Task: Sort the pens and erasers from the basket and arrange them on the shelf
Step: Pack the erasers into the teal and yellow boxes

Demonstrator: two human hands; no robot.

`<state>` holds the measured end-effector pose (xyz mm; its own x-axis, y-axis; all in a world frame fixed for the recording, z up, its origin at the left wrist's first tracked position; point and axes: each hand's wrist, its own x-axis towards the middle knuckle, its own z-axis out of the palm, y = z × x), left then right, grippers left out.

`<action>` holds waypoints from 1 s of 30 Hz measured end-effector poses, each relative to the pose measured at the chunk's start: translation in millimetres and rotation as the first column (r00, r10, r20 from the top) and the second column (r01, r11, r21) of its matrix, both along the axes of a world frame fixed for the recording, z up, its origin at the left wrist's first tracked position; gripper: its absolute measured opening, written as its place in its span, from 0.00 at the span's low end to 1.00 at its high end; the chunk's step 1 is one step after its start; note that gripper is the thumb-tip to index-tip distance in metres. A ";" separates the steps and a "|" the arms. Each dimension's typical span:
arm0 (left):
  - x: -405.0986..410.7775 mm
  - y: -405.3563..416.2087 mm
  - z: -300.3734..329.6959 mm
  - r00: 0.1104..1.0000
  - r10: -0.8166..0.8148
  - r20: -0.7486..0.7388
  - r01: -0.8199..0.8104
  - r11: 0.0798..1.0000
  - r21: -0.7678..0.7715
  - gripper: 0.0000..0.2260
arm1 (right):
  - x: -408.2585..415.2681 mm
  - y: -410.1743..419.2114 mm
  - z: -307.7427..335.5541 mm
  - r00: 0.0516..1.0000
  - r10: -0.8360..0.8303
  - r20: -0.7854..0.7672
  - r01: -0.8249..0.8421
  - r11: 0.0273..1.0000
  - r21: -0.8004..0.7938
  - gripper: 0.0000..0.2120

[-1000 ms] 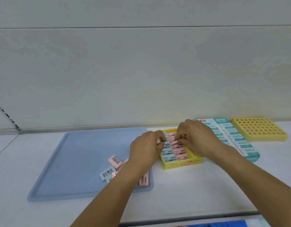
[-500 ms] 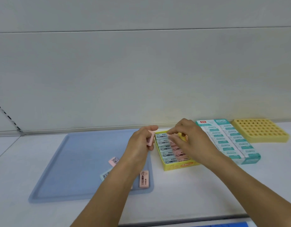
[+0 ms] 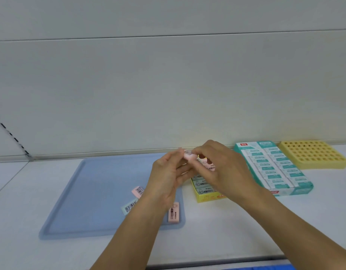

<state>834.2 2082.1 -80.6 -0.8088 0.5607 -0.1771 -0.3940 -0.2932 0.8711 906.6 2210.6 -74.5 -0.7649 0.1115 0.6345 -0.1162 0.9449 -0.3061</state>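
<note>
Head view: nearest, two bare forearms are seen reaching forward over the white shelf (image 3: 217,230). On the blue tray (image 3: 94,191) at the left, three loose erasers are left lying: a pink one (image 3: 138,191), a light blue one (image 3: 129,206) and a peach one (image 3: 174,213) near the tray's right edge, partly hidden by the left wrist. Further on, a small pink eraser (image 3: 188,156) is held up above the far end of the yellow box (image 3: 209,197), which is already lined with erasers. The eraser is pinched between the fingertips of the left hand (image 3: 168,176) and those of the right hand (image 3: 220,168); it sits at the tips, not in either palm, and much of it is covered. The remaining fingers of both hands are loosely curled.

A slip is judged the main risk: the piece is small and gripped only at its ends, so it could be dropped onto the packed rows and knock them askew, or be set into the wrong colour row. Beyond, a teal box (image 3: 273,168) of erasers and a yellow perforated holder (image 3: 312,154) are placed against the wall.
</note>
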 end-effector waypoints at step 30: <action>7.7 1.7 -29.4 0.323 -0.600 -0.732 -0.417 0.604 -0.679 0.15 | 11.9 49.1 4.3 0.850 -0.152 0.504 0.078 0.983 0.165 0.09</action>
<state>841.9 2083.8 -110.0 -0.6456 0.7311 0.2206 0.7348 0.5162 0.4400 918.5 2259.7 -70.2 -0.9719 0.1615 0.1711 0.1339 0.9776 -0.1622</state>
